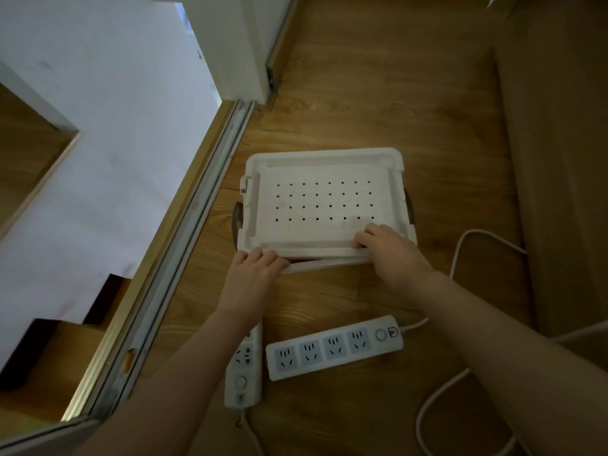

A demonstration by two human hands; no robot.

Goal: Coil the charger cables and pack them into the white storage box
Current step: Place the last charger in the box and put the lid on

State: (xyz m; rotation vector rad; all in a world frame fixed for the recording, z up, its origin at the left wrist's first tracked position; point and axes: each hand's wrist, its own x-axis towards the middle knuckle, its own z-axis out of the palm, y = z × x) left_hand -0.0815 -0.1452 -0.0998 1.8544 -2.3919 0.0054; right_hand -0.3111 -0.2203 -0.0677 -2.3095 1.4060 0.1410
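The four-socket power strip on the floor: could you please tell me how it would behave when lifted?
The four-socket power strip looks like rigid plastic, so it probably lifts without bending. Its white cable trails loose from one end and would likely drag floppily. Flat on the wooden floor, it seems unlikely to roll.

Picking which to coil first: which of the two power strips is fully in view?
The crosswise power strip, with four sockets and its switch showing. The lengthwise power strip has its far end hidden under the left forearm.
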